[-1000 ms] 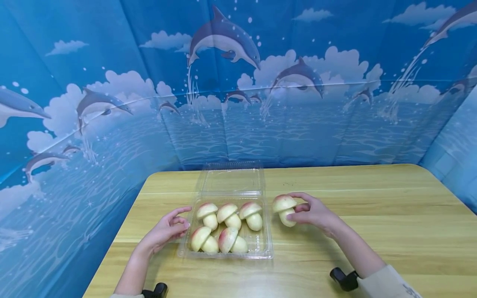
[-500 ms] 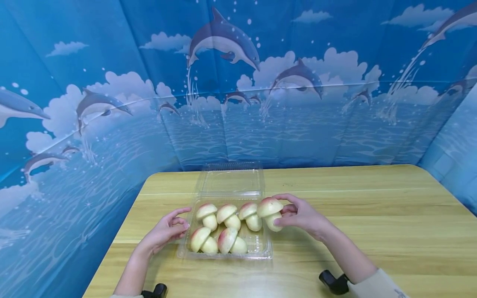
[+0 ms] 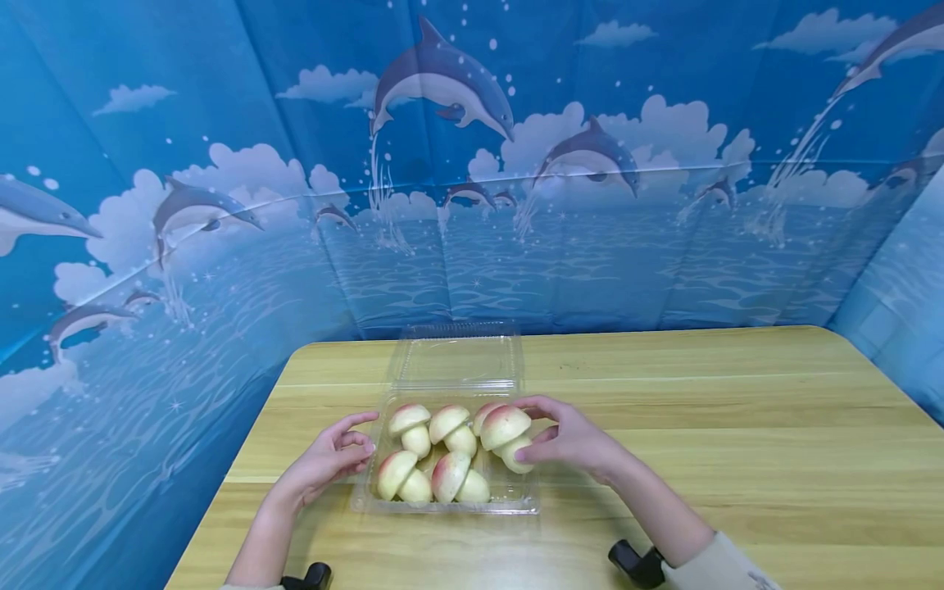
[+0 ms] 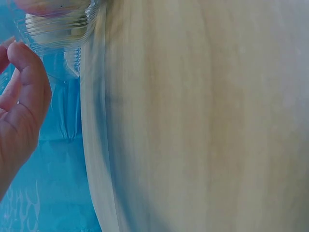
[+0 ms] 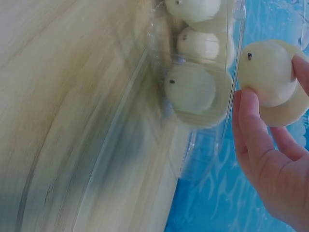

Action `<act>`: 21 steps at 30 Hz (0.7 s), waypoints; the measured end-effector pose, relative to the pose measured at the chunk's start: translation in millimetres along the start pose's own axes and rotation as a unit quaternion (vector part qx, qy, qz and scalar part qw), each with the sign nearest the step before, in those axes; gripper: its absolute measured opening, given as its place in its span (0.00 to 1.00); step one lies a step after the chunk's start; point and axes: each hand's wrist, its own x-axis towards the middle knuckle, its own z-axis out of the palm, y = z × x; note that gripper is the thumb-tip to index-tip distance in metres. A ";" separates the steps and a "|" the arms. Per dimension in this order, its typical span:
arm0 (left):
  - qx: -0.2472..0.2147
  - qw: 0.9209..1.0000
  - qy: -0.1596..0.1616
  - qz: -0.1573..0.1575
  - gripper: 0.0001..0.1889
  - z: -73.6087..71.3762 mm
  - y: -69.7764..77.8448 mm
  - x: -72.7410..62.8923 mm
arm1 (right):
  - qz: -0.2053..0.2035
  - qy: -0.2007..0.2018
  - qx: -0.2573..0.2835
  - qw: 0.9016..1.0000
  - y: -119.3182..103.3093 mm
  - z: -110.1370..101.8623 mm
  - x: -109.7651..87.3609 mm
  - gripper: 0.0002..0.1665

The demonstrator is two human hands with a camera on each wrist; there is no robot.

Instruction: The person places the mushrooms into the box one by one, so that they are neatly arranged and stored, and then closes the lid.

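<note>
A clear plastic clamshell box (image 3: 509,503) holds several cream toy mushrooms with pink-tinged caps, such as the front-left mushroom (image 3: 404,475). Above the box's right side, my right hand (image 3: 571,441) pinches another mushroom (image 3: 505,428) by its stem and cap, and it partly hides the back-right mushroom. In the right wrist view this held mushroom (image 5: 270,72) shows its stem end with a small dark mark, higher than the box rim. My left hand (image 3: 328,460) is at the box's left wall, fingers loosely bent, thumb and fingertips right at the edge.
The box's transparent lid (image 3: 457,360) lies folded back towards the rear of the wooden table (image 3: 708,426). Behind the table hangs a blue curtain (image 3: 472,246) printed with dolphins. Black wrist mounts (image 3: 637,564) sit on both forearms.
My right hand has carried the mushroom leftwards, from the table beside the box to over the box's right side. The left hand, the box and the mushrooms in it have stayed put.
</note>
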 end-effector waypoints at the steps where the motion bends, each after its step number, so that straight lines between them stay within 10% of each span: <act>1: 0.000 1.000 0.000 0.000 0.34 -0.1 0.0 0.1 | -0.001 -0.001 -0.001 1.000 0.0 1.0 0.4 0.40; 21: -0.002 1.000 0.000 0.002 0.33 1.0 -0.4 -1.2 | -0.053 -0.032 -0.113 0.992 -9.1 18.0 5.8 0.39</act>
